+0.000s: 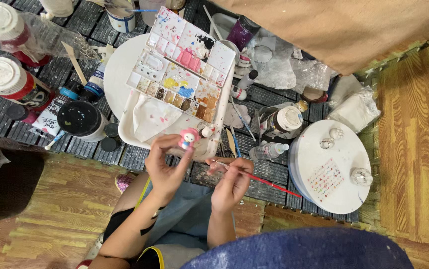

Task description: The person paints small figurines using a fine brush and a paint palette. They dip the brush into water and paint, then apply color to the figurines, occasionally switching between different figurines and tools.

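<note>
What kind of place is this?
Likely a craft painting spot on a floor: a paint palette, paint jars, and a red brush beside a small pink figurine.

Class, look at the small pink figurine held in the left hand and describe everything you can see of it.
The pink figurine is small and rounded, with a pink hood or head around a pale face patch and touches of red and blue lower down. It looks like painted clay or plaster. The left hand pinches it upright at the fingertips, above the white tray's near edge. The red-handled brush in the right hand points towards it without touching.
</note>
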